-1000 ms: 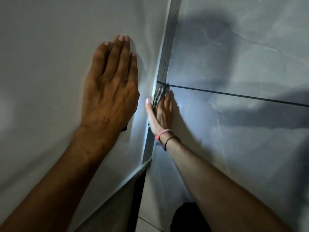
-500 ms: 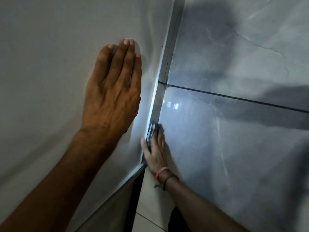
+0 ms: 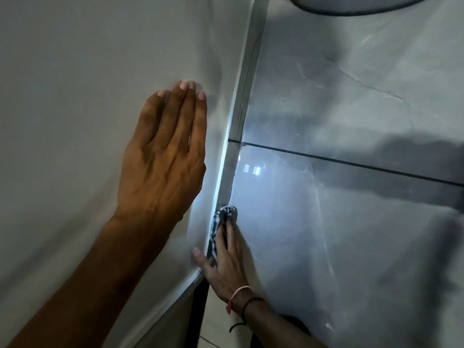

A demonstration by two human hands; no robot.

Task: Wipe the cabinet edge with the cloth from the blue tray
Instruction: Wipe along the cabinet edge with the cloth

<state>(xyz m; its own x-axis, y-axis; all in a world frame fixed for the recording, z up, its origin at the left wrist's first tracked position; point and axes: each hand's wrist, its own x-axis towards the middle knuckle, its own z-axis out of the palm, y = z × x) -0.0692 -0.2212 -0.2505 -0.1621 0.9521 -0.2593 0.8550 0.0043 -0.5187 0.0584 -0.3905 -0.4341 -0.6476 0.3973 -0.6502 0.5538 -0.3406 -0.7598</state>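
My left hand [image 3: 163,156] lies flat on the pale cabinet door [image 3: 75,96], fingers together and pointing up. My right hand [image 3: 223,259] presses a checked cloth [image 3: 221,222] against the cabinet edge [image 3: 236,136], the narrow grey strip running from the top down to the door's lower corner. The cloth sits low on that strip, bunched under my fingers, with the thumb on the door side. Two thread bands circle my right wrist. The blue tray is out of view.
Glossy grey tiles [image 3: 351,222] with a dark grout line [image 3: 351,163] fill the right side. A dark gap [image 3: 198,307] opens below the door's bottom corner. A round dark-rimmed object [image 3: 351,3] shows at the top edge.
My right hand has slid the cloth down the cabinet edge from the grout line to near the door's lower corner. My left hand has stayed flat on the door.
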